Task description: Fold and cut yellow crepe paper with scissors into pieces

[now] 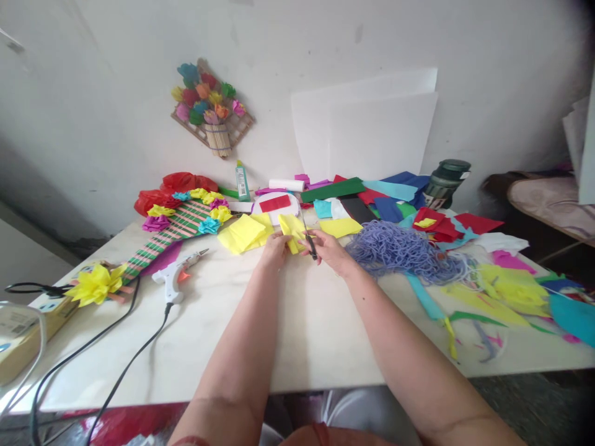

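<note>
Near the middle of the table, my left hand (277,248) is closed on a folded piece of yellow crepe paper (291,228). My right hand (328,249) grips a pair of scissors (312,246) with dark handles, their blades pointing away from me alongside the yellow paper. Whether the blades touch the paper I cannot tell. More yellow crepe paper (242,234) lies flat just left of my left hand, and another yellow piece (341,228) rests beyond my right hand. A red strip (274,203) sits on a whitish round piece behind the hands.
A white glue gun (173,276) with its cord lies at the left, near a woven piece with paper flowers (163,230). A power strip (28,341) sits at the left edge. Purple-blue yarn (404,251) is heaped right, with a dark bottle (446,183) behind it.
</note>
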`<state>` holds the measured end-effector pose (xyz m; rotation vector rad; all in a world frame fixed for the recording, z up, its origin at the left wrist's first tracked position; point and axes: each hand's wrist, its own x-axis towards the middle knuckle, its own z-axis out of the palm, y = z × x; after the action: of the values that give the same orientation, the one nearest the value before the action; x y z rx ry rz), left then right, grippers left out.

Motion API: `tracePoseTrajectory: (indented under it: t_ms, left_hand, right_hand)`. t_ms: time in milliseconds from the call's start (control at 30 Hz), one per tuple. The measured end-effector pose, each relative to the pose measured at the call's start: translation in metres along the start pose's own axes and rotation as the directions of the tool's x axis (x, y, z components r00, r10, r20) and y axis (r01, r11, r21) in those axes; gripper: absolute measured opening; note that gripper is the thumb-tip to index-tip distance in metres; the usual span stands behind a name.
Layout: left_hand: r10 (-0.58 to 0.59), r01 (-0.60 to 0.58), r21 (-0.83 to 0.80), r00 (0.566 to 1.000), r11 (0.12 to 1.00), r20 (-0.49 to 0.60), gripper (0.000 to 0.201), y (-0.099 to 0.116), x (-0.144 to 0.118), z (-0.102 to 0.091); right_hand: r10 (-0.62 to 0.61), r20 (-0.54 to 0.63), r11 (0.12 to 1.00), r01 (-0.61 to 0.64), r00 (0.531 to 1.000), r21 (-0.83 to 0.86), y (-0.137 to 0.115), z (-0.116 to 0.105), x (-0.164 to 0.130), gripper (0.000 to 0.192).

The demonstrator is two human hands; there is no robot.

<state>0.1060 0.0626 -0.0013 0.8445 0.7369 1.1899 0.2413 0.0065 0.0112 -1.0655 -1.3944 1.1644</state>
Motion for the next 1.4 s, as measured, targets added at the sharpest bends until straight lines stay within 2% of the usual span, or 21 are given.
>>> tracePoseTrajectory:
  t_ms: [133, 233, 433, 567, 867, 1100, 1300, 1400]
  left_hand:
    - [0.002, -0.002, -0.032, 1.0, 0.999, 0.009, 0.016, -0.002, 0.002, -0.001]
    - [0.0, 0.0, -0.053, 1.0, 0.999, 0.004, 0.015, -0.003, 0.003, 0.0]
    - [0.025, -0.024, -0.034, 0.999, 0.999, 0.035, 0.017, -0.008, 0.004, 0.0]
    - [0.052, -0.052, 0.006, 0.999, 0.999, 0.009, 0.016, -0.012, 0.007, -0.002]
    - [0.021, -0.022, -0.049, 1.0, 0.999, -0.013, 0.015, -0.008, 0.004, -0.001]
    - [0.052, -0.055, -0.077, 0.998, 0.996, -0.033, 0.016, -0.007, 0.005, -0.003]
    - [0.097, -0.099, -0.012, 0.988, 0.995, -0.12, 0.015, -0.005, 0.008, -0.009]
    - [0.089, -0.092, -0.014, 0.986, 0.996, -0.142, 0.014, -0.004, 0.008, -0.011]
  right_hand:
    - [-0.013, -0.064, 0.989, 0.003, 0.998, -0.148, 0.014, 0.003, 0.007, 0.036]
    - [-0.011, -0.072, 0.983, -0.002, 0.997, -0.184, 0.016, 0.003, 0.009, 0.035]
    - [0.005, -0.073, 0.986, -0.017, 0.997, -0.168, 0.016, 0.003, 0.01, 0.038]
    - [0.01, -0.079, 0.989, -0.021, 0.997, -0.145, 0.016, 0.003, 0.009, 0.039]
    - [0.004, -0.086, 0.998, -0.01, 0.996, -0.066, 0.014, 0.0, 0.008, 0.036]
    - [0.004, -0.084, 1.0, -0.006, 0.996, -0.031, 0.011, -0.002, 0.005, 0.036]
    - [0.071, -0.039, 0.994, -0.074, 0.997, -0.078, -0.003, -0.013, -0.003, 0.032]
    - [0.131, 0.084, 0.986, -0.12, 0.988, -0.119, -0.01, -0.024, -0.009, 0.033]
